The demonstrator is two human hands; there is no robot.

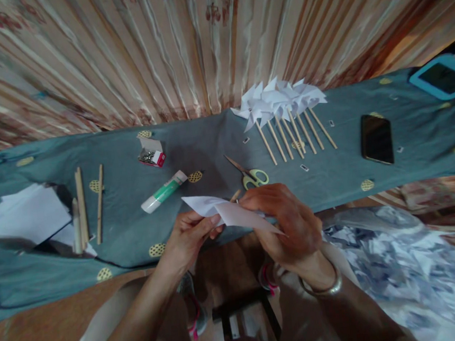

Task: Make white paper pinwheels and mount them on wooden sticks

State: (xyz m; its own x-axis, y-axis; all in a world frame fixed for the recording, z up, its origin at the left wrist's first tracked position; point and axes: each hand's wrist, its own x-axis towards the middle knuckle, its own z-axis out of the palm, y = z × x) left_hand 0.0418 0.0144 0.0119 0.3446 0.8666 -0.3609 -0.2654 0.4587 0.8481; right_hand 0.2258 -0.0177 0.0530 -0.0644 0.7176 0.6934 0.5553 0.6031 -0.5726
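Between my two hands is a white paper pinwheel (231, 212), its blades folded and pointed, held over the near edge of the cloth-covered table. My left hand (191, 234) pinches its left side between thumb and fingers. My right hand (286, 224) is curled round the right side, with the fingertips partly hidden by the paper. The tip of a wooden stick (235, 195) shows behind the paper near my right fingers. Just beyond lie scissors (252, 176) with pale green handles. A green and white glue stick (164, 192) rests past my left hand.
Several finished pinwheels (281, 102) on sticks lie at the back. A small box of metal pins (151, 153), loose sticks (100, 205) and white paper sheets (28, 214) are on the left. A phone (376, 139) and blue-framed tablet (444, 77) lie right. A bag of paper pieces (415, 265) stands below.
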